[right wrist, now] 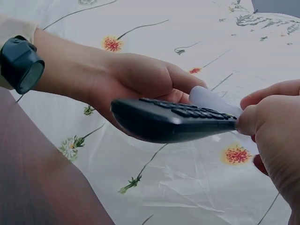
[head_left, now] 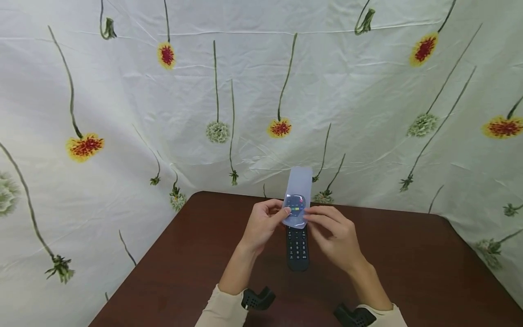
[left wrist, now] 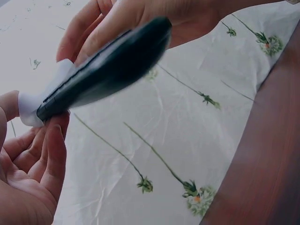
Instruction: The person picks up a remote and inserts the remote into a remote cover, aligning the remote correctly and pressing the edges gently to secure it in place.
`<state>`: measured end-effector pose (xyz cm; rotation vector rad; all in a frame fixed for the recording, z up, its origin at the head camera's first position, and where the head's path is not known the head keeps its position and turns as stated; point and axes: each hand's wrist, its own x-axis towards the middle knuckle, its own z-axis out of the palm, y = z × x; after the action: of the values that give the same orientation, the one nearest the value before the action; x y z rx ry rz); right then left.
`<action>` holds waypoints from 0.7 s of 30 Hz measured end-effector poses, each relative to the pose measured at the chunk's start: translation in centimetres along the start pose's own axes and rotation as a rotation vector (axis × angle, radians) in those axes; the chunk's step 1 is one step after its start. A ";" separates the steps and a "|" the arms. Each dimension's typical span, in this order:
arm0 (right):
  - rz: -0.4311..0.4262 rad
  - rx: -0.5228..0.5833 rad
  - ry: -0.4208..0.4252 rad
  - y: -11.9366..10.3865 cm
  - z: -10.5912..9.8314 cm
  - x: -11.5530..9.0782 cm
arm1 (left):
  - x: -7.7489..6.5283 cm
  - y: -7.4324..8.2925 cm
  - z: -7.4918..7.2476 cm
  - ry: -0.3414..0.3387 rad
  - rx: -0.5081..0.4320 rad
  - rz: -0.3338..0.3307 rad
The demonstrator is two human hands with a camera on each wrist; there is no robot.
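Note:
A black remote control (head_left: 297, 254) with rows of buttons has its upper part inside a translucent whitish sleeve (head_left: 300, 179). The sleeve's far half extends past the remote, and the number keys stick out at the near end. My left hand (head_left: 261, 225) holds the covered part from the left, thumb on top and fingers beneath. From the other side, my right hand (head_left: 337, 234) pinches the sleeve's right edge near its opening. In the left wrist view the remote (left wrist: 117, 65) is seen from its dark underside, raised above the table. The right wrist view shows the sleeve (right wrist: 208, 99) around its far end.
A dark reddish-brown table (head_left: 196, 254) lies below the hands. Behind it and along its sides hangs a white cloth (head_left: 253, 100) printed with flowers. Each wrist wears a black camera mount, such as the left mount (head_left: 258, 299).

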<state>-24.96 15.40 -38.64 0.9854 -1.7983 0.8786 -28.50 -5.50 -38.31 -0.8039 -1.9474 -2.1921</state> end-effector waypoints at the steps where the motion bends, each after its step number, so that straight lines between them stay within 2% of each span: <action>1: 0.028 0.008 0.003 0.0 -0.1 0.0 | 0.0 0.0 0.0 -0.005 0.002 0.007; 5: 0.099 0.032 0.009 -0.1 -0.2 -0.1 | 0.0 0.1 0.1 -0.007 0.001 0.024; 8: 0.112 0.041 0.043 -0.1 -0.1 -0.1 | 0.0 0.1 0.1 0.012 0.003 0.031; 12: 0.194 0.110 0.055 -0.3 -0.2 0.0 | 0.0 0.2 0.1 0.035 0.004 0.047; 17: 0.334 0.102 0.000 -0.5 -0.2 -0.2 | 0.0 0.2 0.1 0.039 0.029 0.112; 21: 0.471 0.199 -0.058 -0.9 0.0 -0.2 | 0.0 0.3 0.1 0.058 0.056 0.175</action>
<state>-24.14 15.03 -38.69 0.7188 -2.0622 1.3496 -28.38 -5.47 -38.08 -0.8567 -1.8273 -2.0292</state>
